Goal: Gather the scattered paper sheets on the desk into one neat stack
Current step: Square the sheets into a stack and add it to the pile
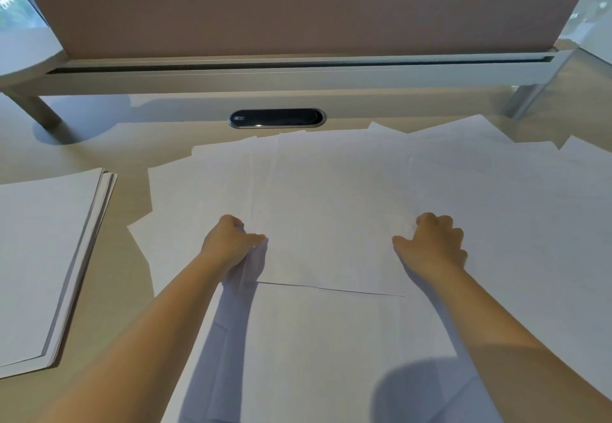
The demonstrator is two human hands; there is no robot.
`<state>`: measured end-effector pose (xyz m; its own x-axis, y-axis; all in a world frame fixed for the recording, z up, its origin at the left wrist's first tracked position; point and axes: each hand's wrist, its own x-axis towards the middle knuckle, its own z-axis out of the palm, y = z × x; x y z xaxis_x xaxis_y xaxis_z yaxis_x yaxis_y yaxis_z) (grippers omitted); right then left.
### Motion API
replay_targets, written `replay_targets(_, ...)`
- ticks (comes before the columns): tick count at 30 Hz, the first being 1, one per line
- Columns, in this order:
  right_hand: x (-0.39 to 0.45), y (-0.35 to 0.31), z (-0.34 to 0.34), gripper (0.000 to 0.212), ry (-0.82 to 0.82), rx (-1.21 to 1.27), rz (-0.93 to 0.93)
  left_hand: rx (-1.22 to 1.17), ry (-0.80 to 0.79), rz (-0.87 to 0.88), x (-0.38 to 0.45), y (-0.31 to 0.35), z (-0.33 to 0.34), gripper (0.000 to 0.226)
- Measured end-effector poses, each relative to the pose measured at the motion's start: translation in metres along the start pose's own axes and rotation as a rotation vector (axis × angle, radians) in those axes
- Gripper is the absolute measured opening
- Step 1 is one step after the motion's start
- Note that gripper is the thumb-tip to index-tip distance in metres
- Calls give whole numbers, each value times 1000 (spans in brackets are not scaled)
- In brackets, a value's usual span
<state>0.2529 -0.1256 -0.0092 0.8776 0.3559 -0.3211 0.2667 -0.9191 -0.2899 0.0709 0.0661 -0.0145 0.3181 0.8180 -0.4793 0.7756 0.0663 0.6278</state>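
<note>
Left hand: the left hand [231,244], centre-left of the frame, has its fingers curled round the left edge of a white rectangular paper sheet [331,224]; the edge is crumpled upward inside the grip.
Right hand: the right hand [433,244], centre-right of the frame, rests on the right edge of the same top sheet with fingers bent; whether it pinches the paper or only presses on it cannot be told.
Top sheet: lies between the two hands, its near edge showing as a dark line across the lower centre; its long axis runs away from the person, toward the top of the frame.
Scattered sheets: loose white paper sheets [513,197] overlap across the centre and right of the frame, fanned at differing angles, and reach the lower edge.
Finished stack: a squared pile of white paper [43,257] lies at the left of the frame, apart from the spread, on the pale beige desk [126,158].
Key relation: the stack lies to the left of both hands; the left hand is nearer to it.
Step in hand (judgement): lifting the top sheet for transfer leftward.
Background: a dark oval cable port [277,118] sits upper centre, below a pinkish-brown divider panel [298,5].
</note>
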Motion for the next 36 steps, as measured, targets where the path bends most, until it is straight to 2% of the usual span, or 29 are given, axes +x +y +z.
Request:
replay_targets(3, -7, 2, 2, 49, -61, 51, -5, 40, -88, -78, -10, -5, 0, 58)
replay_targets(7, -19, 5, 4, 45, -122, 153, -14, -34, -126, -152, -28, -14, 3, 44)
replay_targets(13, -36, 8, 14, 55, -167, 398, 35, -195, -59, -106, -59, -24, 20, 15)
replay_targets(17, -39, 20, 14, 55, -130, 675, 100, -243, -110, -99, -71, -31, 14, 10)
replay_targets(20, -41, 28, 15, 38, -157, 683, 45, -200, -122, -26, -78, -30, 18, 34)
replay_targets(23, -40, 30, 12, 28, -174, 637, -26, -121, -94, 64, -79, -26, 24, 43)
replay_targets(25, -36, 30, 9, 16, -186, 606, -60, -150, -97, 94, -75, -22, 21, 46)
replay_targets(27, -29, 30, 7, 14, -220, 636, -82, -244, -167, 99, -65, -17, 18, 49)
replay_targets(29, -24, 23, 8, 22, -249, 729, -85, -325, -262, 117, -57, -11, 18, 53)
replay_targets(31, -23, 15, 13, 12, -262, 740, -107, -330, -319, 147, -53, -6, 24, 56)
replay_targets(33, -23, 8, 12, 38, -269, 758, -108, -316, -273, 141, -50, -4, 31, 51)
replay_targets(36, -23, 7, 2, 35, -230, 827, -92, -287, -98, 105, -49, -3, 35, 26)
